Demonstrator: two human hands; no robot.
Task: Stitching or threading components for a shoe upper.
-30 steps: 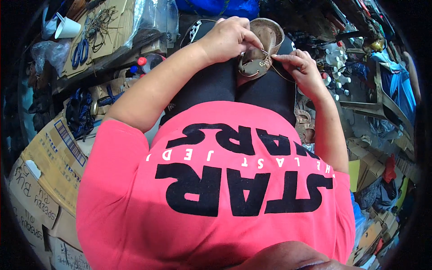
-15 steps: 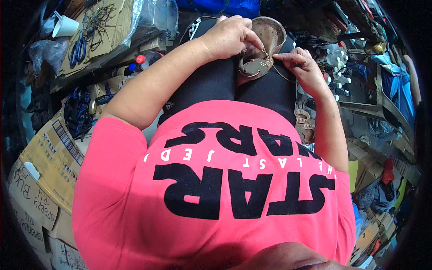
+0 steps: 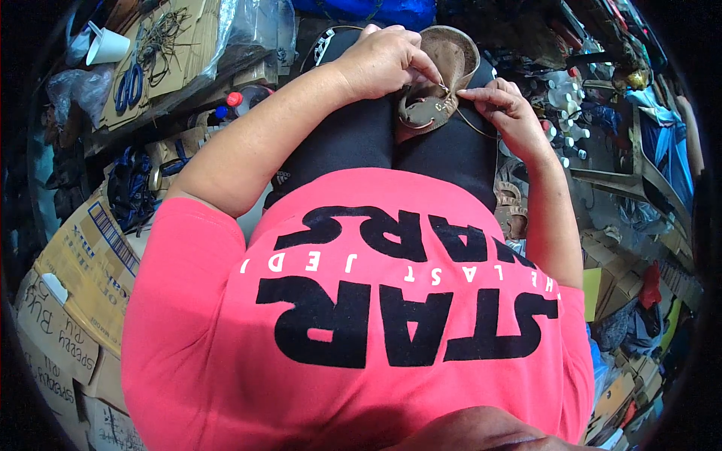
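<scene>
A brown leather shoe upper (image 3: 460, 54) rests on my thighs between my hands, its opening facing up. Thin brown lace (image 3: 475, 126) runs from its edge in a loop past my right hand. My left hand (image 3: 385, 62) is closed, thumb and forefinger pinching the lace at the upper's edge from the left. From the right, my right hand (image 3: 505, 107) has its fingertips pressed together at the same spot, on the lace where it meets the leather. The lace's tip is too small to make out.
Scissors (image 3: 129, 84) with blue handles and a white cup (image 3: 107, 45) lie on cardboard at the far left. Several bottles (image 3: 564, 98) stand to the right. Brown shoe parts (image 3: 511, 210) lie beside my right thigh. Cardboard boxes (image 3: 83, 263) fill the near left.
</scene>
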